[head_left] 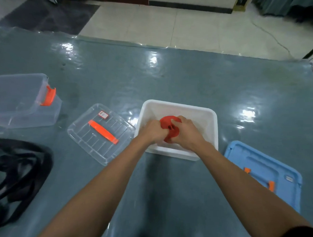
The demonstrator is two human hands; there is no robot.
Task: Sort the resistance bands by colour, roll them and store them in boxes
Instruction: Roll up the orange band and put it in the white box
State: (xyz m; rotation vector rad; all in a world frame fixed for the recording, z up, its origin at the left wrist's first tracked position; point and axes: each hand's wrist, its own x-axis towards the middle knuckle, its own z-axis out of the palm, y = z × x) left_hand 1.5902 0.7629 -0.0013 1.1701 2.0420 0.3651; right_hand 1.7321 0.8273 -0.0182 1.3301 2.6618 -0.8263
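Observation:
A rolled red resistance band (167,124) sits inside the white box (212,119) at the centre of the table. My left hand (152,130) grips the roll from its left side. From the right, my right hand (186,132) curls its fingers over the roll. Both hands are down inside the box and hide part of the roll. A loose heap of black resistance bands (16,176) lies at the left edge of the table.
A clear box (20,102) with an orange latch stands at the far left. Its clear lid (100,133) with an orange handle lies left of the white box. A blue lid (265,172) lies at the right. The table (168,78) has a glossy grey-green cover.

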